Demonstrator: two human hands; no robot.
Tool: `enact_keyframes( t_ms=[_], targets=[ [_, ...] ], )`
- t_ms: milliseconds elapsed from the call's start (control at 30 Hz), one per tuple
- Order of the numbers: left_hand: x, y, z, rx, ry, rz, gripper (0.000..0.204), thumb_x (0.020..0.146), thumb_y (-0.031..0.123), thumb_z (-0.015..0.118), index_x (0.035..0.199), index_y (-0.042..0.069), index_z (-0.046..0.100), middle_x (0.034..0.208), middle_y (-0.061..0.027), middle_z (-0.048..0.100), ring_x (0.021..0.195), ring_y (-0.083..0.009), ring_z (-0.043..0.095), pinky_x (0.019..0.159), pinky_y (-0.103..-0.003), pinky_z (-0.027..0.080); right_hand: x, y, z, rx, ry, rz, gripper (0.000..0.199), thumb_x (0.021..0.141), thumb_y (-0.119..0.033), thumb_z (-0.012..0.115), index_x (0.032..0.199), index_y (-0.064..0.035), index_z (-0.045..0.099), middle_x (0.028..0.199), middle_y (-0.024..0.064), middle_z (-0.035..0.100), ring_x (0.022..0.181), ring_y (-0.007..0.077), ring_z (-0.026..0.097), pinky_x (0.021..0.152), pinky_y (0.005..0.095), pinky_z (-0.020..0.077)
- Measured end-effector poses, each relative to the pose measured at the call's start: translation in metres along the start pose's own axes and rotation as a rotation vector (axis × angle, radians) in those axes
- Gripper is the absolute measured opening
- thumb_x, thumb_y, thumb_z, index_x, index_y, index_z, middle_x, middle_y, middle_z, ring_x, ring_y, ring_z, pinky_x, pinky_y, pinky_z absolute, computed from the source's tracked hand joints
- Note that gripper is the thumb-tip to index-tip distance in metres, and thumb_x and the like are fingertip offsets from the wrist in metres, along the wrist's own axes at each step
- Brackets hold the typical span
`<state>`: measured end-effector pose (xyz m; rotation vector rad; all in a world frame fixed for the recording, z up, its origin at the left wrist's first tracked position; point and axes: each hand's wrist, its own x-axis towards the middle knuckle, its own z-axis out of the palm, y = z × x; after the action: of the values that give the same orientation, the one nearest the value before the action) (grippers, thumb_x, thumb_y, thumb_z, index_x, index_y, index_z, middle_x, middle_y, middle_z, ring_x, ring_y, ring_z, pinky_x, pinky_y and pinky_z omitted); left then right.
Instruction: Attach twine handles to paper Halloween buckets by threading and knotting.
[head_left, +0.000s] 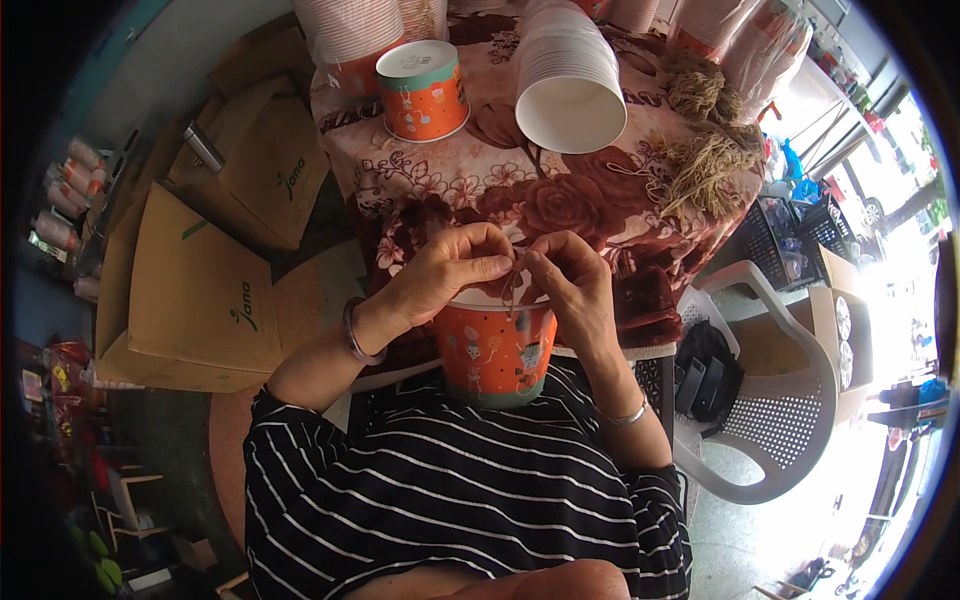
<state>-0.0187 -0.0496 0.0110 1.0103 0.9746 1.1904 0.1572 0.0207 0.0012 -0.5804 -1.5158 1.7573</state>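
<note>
An orange paper bucket [490,350] with a green base band and small printed figures stands upright against my lap at the table's front edge. Above its rim, my left hand [450,272] and my right hand [574,290] meet with thumbs and fingertips pinched. A thin brownish string [514,287] runs between the fingertips and down at the bucket's near rim. Both hands are closed on it, though the fingers partly hide the string. The bucket's inside is mostly covered by my hands.
On the flowered tablecloth [470,180] stand an upside-down orange tub [425,100], a lying stack of white buckets [570,90] and bundles of tan string [710,170]. Cardboard boxes [200,290] are at left. A white plastic chair [790,420] holds a black bag [708,375] at right.
</note>
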Motion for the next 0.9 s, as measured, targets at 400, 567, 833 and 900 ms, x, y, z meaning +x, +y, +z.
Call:
enact_keyframes(
  t_ms=[400, 567, 833, 900],
  targets=[
    [0.0018, -0.0025, -0.0008, -0.049, 0.014, 0.025, 0.012, 0.091, 0.015, 0.061, 0.095, 0.004, 0.059, 0.085, -0.0012, 0.058, 0.075, -0.0085, 0.056, 0.069, -0.023, 0.048, 0.0002, -0.0018, -0.0023, -0.002, -0.023, 0.03, 0.011, 0.092, -0.011, 0.059, 0.091, -0.0004, 0.057, 0.084, 0.0043, 0.063, 0.072, 0.0075, 0.059, 0.063, 0.0208, 0.0501],
    [0.0011, 0.0012, 0.0017, -0.026, 0.033, 0.022, 0.011, 0.09, 0.015, 0.062, 0.095, 0.005, 0.06, 0.083, -0.0003, 0.058, 0.07, -0.0068, 0.053, 0.066, -0.021, 0.045, -0.0005, -0.0024, -0.0014, -0.018, -0.02, 0.012, 0.01, 0.091, -0.011, 0.06, 0.092, -0.0006, 0.057, 0.083, 0.004, 0.063, 0.071, 0.007, 0.058, 0.062, 0.0192, 0.0482],
    [0.0025, -0.0032, -0.0002, -0.097, 0.052, 0.042, 0.011, 0.088, 0.013, 0.065, 0.094, 0.005, 0.06, 0.081, 0.0009, 0.058, 0.068, -0.0057, 0.05, 0.064, -0.019, 0.042, 0.0028, -0.0061, -0.0066, 0.098, -0.081, 0.128, 0.02, 0.094, -0.02, 0.059, 0.097, -0.0002, 0.059, 0.084, 0.0035, 0.064, 0.071, 0.0081, 0.058, 0.065, 0.0215, 0.0483],
    [0.0028, -0.0044, -0.0003, -0.124, 0.04, 0.062, 0.011, 0.088, 0.013, 0.065, 0.094, 0.005, 0.06, 0.081, 0.0008, 0.058, 0.068, -0.0057, 0.05, 0.064, -0.019, 0.042, 0.0018, -0.0069, -0.0078, 0.063, -0.088, 0.127, 0.026, 0.094, -0.025, 0.058, 0.1, 0.0002, 0.06, 0.083, 0.0036, 0.064, 0.07, 0.0083, 0.059, 0.065, 0.0218, 0.0485]
  ],
)
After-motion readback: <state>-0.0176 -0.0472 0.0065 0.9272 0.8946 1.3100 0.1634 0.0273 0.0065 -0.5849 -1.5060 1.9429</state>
